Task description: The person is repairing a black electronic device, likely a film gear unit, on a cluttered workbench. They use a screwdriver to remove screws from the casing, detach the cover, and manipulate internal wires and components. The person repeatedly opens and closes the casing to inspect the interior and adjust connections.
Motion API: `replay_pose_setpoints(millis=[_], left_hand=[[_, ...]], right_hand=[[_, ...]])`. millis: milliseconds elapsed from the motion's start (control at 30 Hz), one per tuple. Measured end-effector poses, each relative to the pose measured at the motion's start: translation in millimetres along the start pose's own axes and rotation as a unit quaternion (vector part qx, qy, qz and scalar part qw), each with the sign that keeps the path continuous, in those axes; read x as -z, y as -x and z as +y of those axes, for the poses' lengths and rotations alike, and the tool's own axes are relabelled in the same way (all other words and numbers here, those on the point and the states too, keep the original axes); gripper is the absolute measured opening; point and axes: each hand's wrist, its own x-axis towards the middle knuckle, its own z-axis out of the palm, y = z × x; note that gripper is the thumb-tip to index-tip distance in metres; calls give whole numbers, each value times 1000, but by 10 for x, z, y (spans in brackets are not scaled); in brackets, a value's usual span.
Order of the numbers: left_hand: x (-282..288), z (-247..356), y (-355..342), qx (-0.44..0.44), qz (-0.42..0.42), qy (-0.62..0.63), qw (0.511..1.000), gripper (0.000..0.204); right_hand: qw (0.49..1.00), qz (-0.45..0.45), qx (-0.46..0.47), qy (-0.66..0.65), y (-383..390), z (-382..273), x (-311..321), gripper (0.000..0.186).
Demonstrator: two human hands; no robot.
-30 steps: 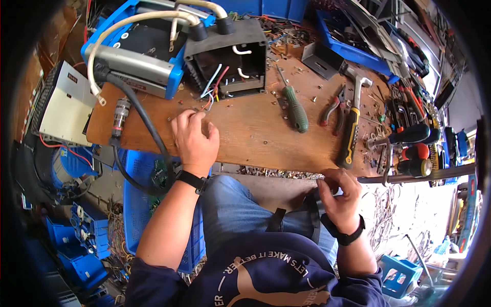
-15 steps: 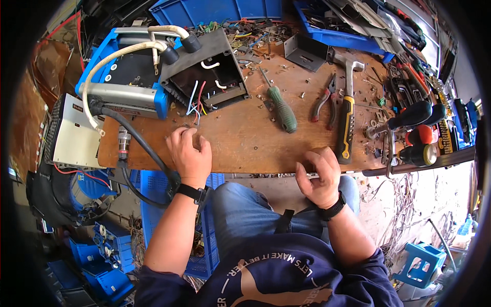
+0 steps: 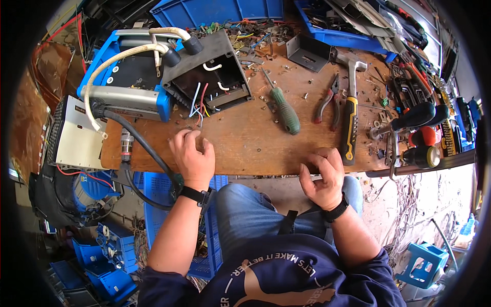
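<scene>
My left hand [image 3: 193, 159] rests on the bench near its front edge, fingers loosely bent, thumb apart, nothing held. Just beyond its fingertips, thin white, red and yellow wires [image 3: 198, 105] hang out of a dark open metal housing [image 3: 208, 77] with thick cable leads. At the front edge further right, my right hand [image 3: 326, 176] lies empty, thumb and fingers loosely apart. Nearest to it are a yellow-and-black handled claw hammer [image 3: 349, 123], red-handled pliers [image 3: 331, 102] and a green-handled screwdriver [image 3: 284, 110]. None of these is touched by either hand.
A blue-and-silver casing [image 3: 128, 97] stands at the back left, with a black cable [image 3: 143, 146] running past my left wrist. Several screwdrivers and other tools crowd the right end around a black-handled screwdriver [image 3: 417, 115]. Scrap parts and blue bins [image 3: 220, 11] line the back.
The whole view has shifted slightly to the right and down. Both hands keep their place and pose on the bench; no object has been picked up or moved.
</scene>
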Motion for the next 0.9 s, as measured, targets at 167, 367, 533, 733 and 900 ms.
replay_pose_setpoints(millis=[167, 367, 533, 733, 900], left_hand=[[3, -1, 6, 0, -1, -1, 1000, 21], [-7, -7, 1, -7, 4, 2, 1000, 21], [-9, -24, 3, -10, 3, -7, 1000, 21], [2, -23, -1, -9, 4, -13, 1000, 21], [-1, -18, -5, -15, 13, -9, 1000, 20]], right_hand=[[1000, -3, 3, 5, -1, -1, 9, 22], [1000, -8, 12, 15, -13, 1, 17, 21], [1000, -3, 15, 21, -16, -4, 3, 20], [1000, -1, 10, 17, -6, 17, -18, 23], [1000, -2, -4, 19, -28, -45, 0, 17]])
